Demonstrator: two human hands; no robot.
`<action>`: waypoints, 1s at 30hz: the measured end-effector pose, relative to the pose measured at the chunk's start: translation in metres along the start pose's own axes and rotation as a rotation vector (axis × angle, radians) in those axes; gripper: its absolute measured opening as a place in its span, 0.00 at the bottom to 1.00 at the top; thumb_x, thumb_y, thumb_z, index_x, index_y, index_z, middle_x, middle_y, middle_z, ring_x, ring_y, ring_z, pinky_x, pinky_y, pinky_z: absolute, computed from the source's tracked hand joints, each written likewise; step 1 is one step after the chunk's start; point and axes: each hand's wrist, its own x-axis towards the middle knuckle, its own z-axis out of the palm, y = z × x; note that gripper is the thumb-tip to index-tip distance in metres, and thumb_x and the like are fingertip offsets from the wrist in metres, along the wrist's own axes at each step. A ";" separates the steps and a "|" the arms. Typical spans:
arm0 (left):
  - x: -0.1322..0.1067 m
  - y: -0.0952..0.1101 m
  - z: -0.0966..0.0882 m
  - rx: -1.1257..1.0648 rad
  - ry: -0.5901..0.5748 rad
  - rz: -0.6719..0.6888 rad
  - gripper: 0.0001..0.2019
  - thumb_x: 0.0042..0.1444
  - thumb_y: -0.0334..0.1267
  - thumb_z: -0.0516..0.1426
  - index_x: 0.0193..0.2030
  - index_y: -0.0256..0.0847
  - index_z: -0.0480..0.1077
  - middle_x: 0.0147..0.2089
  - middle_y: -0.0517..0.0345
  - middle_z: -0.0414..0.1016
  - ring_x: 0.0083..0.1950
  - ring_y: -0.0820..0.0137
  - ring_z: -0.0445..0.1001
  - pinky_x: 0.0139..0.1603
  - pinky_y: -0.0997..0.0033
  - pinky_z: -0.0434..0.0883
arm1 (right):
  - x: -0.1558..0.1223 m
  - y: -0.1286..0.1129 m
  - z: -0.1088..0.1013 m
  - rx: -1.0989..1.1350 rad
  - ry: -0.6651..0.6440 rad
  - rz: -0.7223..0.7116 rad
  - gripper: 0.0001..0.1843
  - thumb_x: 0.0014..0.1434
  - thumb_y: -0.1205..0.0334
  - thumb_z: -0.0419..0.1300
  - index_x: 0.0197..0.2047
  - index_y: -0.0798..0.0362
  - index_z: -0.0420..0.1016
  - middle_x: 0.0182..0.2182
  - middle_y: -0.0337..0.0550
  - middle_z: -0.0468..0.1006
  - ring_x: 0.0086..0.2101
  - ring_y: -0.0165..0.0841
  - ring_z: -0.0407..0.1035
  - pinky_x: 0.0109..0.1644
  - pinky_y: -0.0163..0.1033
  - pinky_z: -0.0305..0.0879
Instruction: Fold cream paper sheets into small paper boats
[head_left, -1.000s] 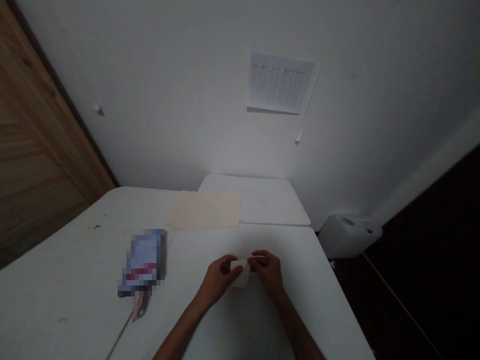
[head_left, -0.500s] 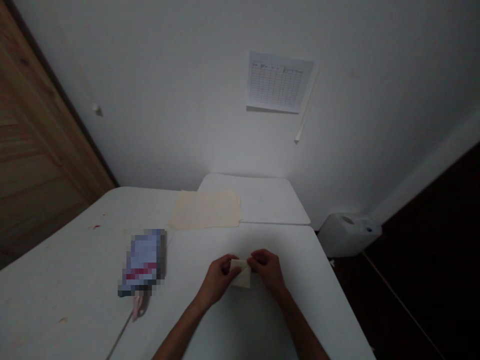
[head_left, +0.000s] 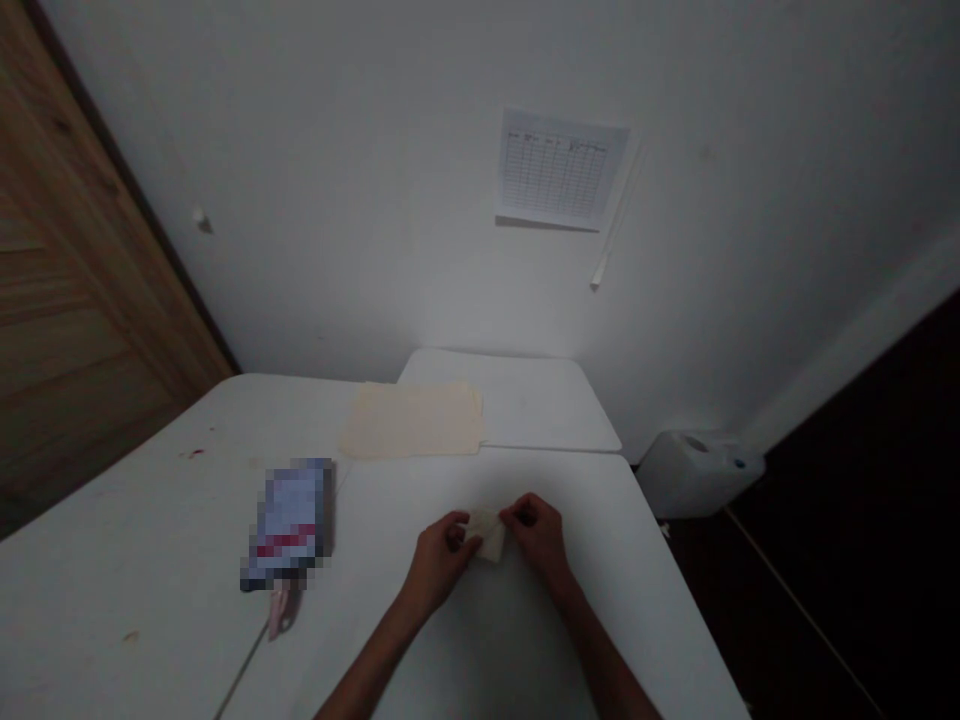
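A small, roughly square piece of folded cream paper (head_left: pixel 489 538) is held between my hands, just above or on the white table (head_left: pixel 420 660); I cannot tell which. My left hand (head_left: pixel 441 560) grips its left edge, thumb in front and fingers curled behind. At the upper right corner, my right hand (head_left: pixel 538 535) pinches the paper between thumb and fingertip. Beyond the hands, larger cream sheets (head_left: pixel 412 420) lie flat, overlapping a white board (head_left: pixel 547 400).
To the left lies a pixelated blue-white packet (head_left: pixel 289 520) with a red band, a pink handle (head_left: pixel 280 608) sticking out below it. A white plastic container (head_left: pixel 694 475) stands right of the table. A printed chart (head_left: pixel 561 172) hangs on the wall; a wooden door (head_left: pixel 82 250) is at left.
The folded paper has tilted and shifted slightly up between my hands, and its diagonal fold line shows less clearly. Both hands keep hold of it, nearly in place.
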 end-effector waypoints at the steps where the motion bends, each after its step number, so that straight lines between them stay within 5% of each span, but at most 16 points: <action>1: 0.000 0.000 0.000 0.086 0.023 0.034 0.15 0.51 0.42 0.58 0.45 0.37 0.70 0.25 0.62 0.72 0.26 0.70 0.71 0.28 0.72 0.66 | 0.002 0.000 -0.001 -0.054 -0.016 -0.023 0.11 0.53 0.55 0.63 0.27 0.52 0.69 0.24 0.38 0.76 0.26 0.32 0.71 0.31 0.34 0.66; 6: -0.005 0.002 0.001 0.452 0.063 0.137 0.21 0.57 0.39 0.55 0.57 0.38 0.64 0.35 0.55 0.75 0.37 0.64 0.76 0.39 0.65 0.71 | 0.014 0.002 -0.006 -0.187 -0.076 -0.088 0.05 0.52 0.61 0.62 0.27 0.52 0.72 0.23 0.36 0.75 0.25 0.31 0.69 0.30 0.33 0.63; 9: -0.007 -0.003 -0.001 0.575 0.148 0.348 0.23 0.57 0.38 0.56 0.60 0.40 0.62 0.53 0.45 0.70 0.53 0.58 0.71 0.50 0.56 0.71 | 0.023 0.003 -0.007 -0.259 -0.125 -0.135 0.02 0.51 0.64 0.63 0.28 0.52 0.74 0.24 0.37 0.76 0.26 0.31 0.68 0.31 0.34 0.62; 12: -0.003 -0.011 -0.007 0.596 0.106 0.564 0.25 0.58 0.33 0.56 0.63 0.42 0.60 0.64 0.44 0.61 0.63 0.56 0.62 0.59 0.51 0.66 | 0.029 0.005 -0.007 -0.314 -0.175 -0.183 0.01 0.50 0.66 0.63 0.29 0.51 0.75 0.25 0.37 0.76 0.27 0.31 0.68 0.33 0.34 0.62; 19: 0.002 -0.014 -0.017 0.662 -0.200 0.747 0.15 0.64 0.31 0.50 0.56 0.42 0.69 0.61 0.49 0.69 0.64 0.60 0.64 0.60 0.53 0.68 | 0.025 0.012 -0.002 -0.389 -0.144 -0.260 0.02 0.54 0.66 0.62 0.33 0.51 0.75 0.29 0.39 0.76 0.30 0.32 0.69 0.38 0.36 0.65; 30: -0.002 -0.010 -0.017 0.631 -0.179 0.741 0.13 0.63 0.36 0.53 0.53 0.43 0.71 0.59 0.49 0.71 0.62 0.59 0.67 0.58 0.53 0.71 | 0.000 0.010 -0.017 -0.419 -0.210 -0.357 0.07 0.58 0.65 0.61 0.41 0.49 0.77 0.31 0.41 0.78 0.32 0.32 0.71 0.41 0.37 0.67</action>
